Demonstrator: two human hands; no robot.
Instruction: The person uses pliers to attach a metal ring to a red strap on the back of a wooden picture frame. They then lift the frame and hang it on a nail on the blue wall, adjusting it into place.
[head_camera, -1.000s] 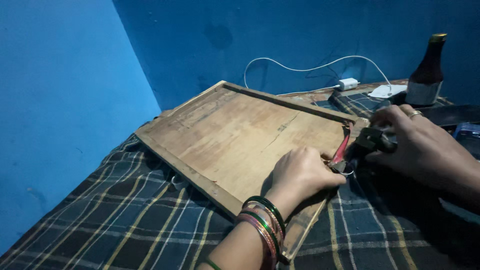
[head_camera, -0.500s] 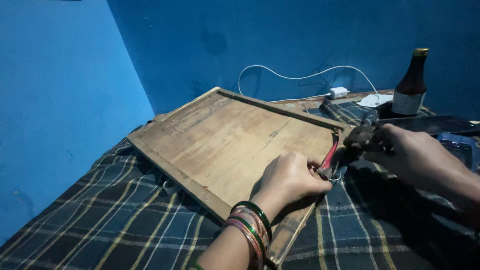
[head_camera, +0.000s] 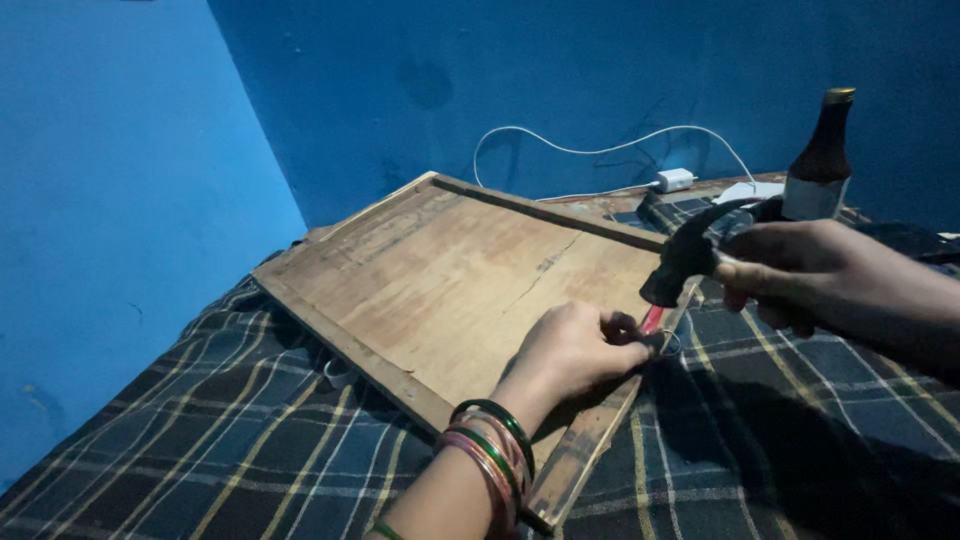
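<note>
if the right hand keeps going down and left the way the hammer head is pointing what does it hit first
Most likely the red tool that the left hand pinches at the wooden board's edge. The hammer in the right hand hangs just above it, though depth is unclear.

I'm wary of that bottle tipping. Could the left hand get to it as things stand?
Probably not easily: the left hand pinches a small metal ring at the board's edge, and the right hand with its hammer lies between it and the bottle.

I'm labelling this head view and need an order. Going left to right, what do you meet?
Blue wall → wooden board → left hand → hammer → right hand, with the dark bottle behind it.
</note>
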